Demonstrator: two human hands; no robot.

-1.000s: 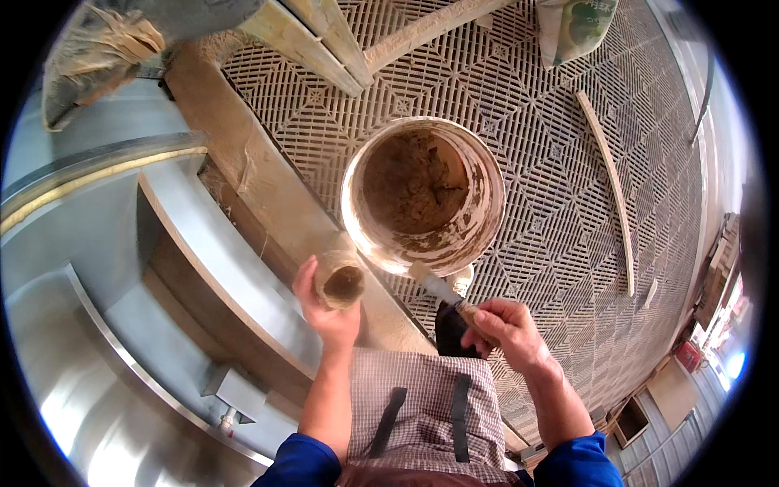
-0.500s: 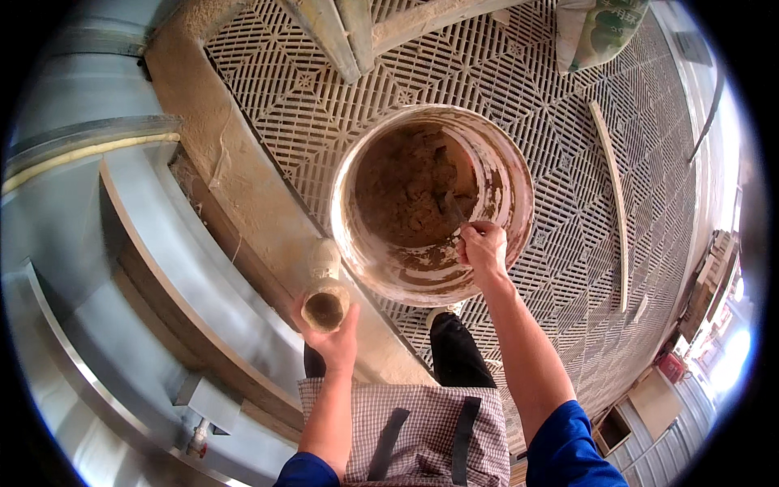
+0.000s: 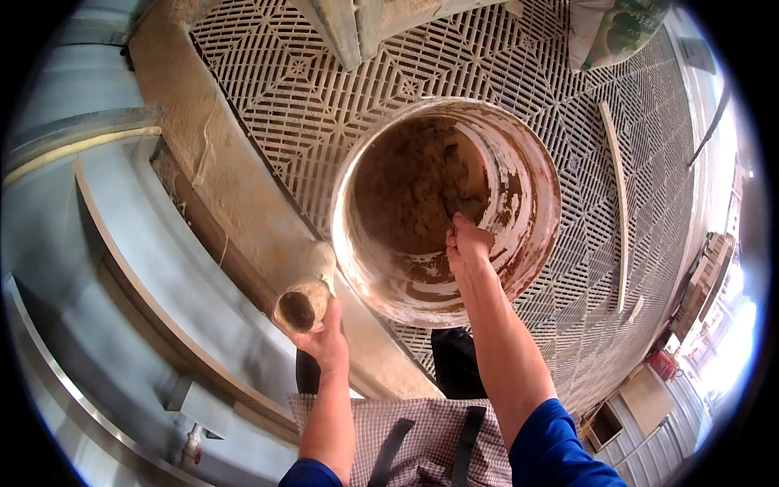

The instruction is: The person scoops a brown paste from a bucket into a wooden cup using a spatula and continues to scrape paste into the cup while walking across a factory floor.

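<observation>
My left hand [image 3: 323, 339] is wrapped around a tan, dust-coated tube-shaped container [image 3: 312, 294]. Its round mouth faces up toward me, and the inside looks dark. My right hand [image 3: 471, 242] reaches down inside a big round white bucket [image 3: 540, 203] whose inner wall is streaked with brown. The fingers there are closed on a small tool with a dark flat blade [image 3: 464, 206]; its handle is hidden in the fist. The blade meets clumpy brown powdery material [image 3: 406, 191] at the bottom of the bucket.
The bucket stands on slatted grey floor matting [image 3: 284, 105]. A dusty ledge [image 3: 235, 187] and pale blue metal panels [image 3: 178, 235] run along the left. Beyond the bucket are a metal leg [image 3: 341, 36] and a printed sack [image 3: 617, 32]. A long thin strip [image 3: 618, 203] lies at right.
My right hand has moved slightly left and up in the picture, deeper over the material. The tube-shaped container in my left hand has shifted left and tilted. The bucket appears larger.
</observation>
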